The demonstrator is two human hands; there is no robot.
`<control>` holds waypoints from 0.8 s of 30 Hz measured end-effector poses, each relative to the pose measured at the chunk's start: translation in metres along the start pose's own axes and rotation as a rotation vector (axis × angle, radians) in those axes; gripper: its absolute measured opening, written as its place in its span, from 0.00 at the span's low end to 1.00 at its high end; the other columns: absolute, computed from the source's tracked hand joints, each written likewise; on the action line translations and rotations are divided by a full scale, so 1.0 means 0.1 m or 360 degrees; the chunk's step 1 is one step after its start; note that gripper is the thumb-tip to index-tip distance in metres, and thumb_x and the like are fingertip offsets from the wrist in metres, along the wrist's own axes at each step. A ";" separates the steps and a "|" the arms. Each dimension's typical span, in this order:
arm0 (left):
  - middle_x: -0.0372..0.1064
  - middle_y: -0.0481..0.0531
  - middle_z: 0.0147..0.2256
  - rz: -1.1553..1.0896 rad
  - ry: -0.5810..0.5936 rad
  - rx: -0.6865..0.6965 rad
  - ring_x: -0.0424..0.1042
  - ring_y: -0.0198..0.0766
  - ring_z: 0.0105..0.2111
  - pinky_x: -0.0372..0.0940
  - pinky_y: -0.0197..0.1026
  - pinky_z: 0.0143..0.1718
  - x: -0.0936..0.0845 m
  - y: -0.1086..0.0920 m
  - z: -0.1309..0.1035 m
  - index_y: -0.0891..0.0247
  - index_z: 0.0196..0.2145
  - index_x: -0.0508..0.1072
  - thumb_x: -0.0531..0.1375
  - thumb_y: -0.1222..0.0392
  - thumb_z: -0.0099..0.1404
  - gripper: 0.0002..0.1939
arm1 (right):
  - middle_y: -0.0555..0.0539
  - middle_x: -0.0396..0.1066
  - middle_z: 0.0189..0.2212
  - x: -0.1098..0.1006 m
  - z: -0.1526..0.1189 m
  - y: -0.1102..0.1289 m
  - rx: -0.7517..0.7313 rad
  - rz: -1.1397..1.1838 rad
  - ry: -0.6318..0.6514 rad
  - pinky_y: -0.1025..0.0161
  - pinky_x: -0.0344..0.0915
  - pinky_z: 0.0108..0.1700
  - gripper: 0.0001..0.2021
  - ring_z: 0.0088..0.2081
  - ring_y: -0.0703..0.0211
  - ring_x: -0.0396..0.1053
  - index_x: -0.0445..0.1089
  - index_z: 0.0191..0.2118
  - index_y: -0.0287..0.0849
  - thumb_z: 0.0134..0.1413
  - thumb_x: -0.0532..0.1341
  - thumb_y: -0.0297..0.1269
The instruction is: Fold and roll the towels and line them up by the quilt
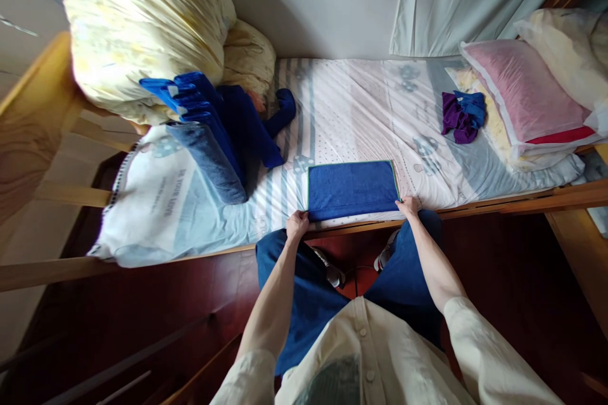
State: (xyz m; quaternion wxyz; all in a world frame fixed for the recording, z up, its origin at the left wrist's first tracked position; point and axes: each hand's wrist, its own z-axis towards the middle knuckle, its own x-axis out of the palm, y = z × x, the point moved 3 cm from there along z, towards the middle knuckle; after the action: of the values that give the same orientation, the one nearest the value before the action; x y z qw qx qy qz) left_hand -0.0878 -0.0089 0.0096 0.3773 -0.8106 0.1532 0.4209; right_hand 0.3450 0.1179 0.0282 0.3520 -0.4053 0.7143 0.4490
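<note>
The blue cloth [352,188] looked soft, light and floppy, and not easy to break. Its two near corners seemed good spots to hold. The left grip [297,224] pinched one; the right grip [408,205] pinched the other. The cloth lay flat by the front edge of the bed [351,107].

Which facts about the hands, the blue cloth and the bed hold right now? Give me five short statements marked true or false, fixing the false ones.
1. The left hand is at the cloth's near left corner. True.
2. The right hand is off the cloth. False: it grips the near right corner.
3. The cloth has a green edge. True.
4. The cloth lies on the floor. False: it is on the bed.
5. The purple bundle lies near the pink pillow. True.
</note>
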 end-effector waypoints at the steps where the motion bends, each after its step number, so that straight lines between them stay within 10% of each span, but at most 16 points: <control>1: 0.80 0.61 0.35 0.0004 0.0003 -0.0009 0.79 0.56 0.46 0.70 0.50 0.49 0.00 0.00 0.01 0.60 0.37 0.78 0.58 0.55 0.67 0.10 | 0.45 0.76 0.22 0.00 0.01 0.00 0.0009 0.0002 0.0002 0.67 0.64 0.32 0.10 0.31 0.54 0.76 0.77 0.25 0.42 0.56 0.67 0.39; 14: 0.79 0.60 0.40 0.0087 -0.0031 0.0077 0.78 0.53 0.45 0.68 0.47 0.44 -0.07 -0.10 -0.21 0.60 0.42 0.76 0.58 0.54 0.69 0.10 | 0.42 0.80 0.37 0.02 -0.17 0.04 -0.0090 0.0072 -0.0240 0.59 0.70 0.46 0.09 0.40 0.50 0.76 0.76 0.45 0.42 0.59 0.66 0.36; 24: 0.74 0.60 0.45 -0.0013 -0.0161 0.0872 0.71 0.50 0.51 0.67 0.52 0.58 -0.08 -0.12 -0.24 0.60 0.43 0.78 0.55 0.67 0.65 0.14 | 0.44 0.76 0.46 0.06 -0.33 0.17 -0.0901 -0.0011 -0.0226 0.57 0.67 0.60 0.21 0.52 0.52 0.71 0.79 0.47 0.44 0.58 0.54 0.18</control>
State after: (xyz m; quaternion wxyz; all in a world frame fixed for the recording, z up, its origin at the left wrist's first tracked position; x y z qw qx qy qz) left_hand -0.0719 -0.0188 0.0302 0.5912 -0.6569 0.2389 0.4023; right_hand 0.3229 0.0904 0.0410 0.2755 -0.4574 0.5329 0.6564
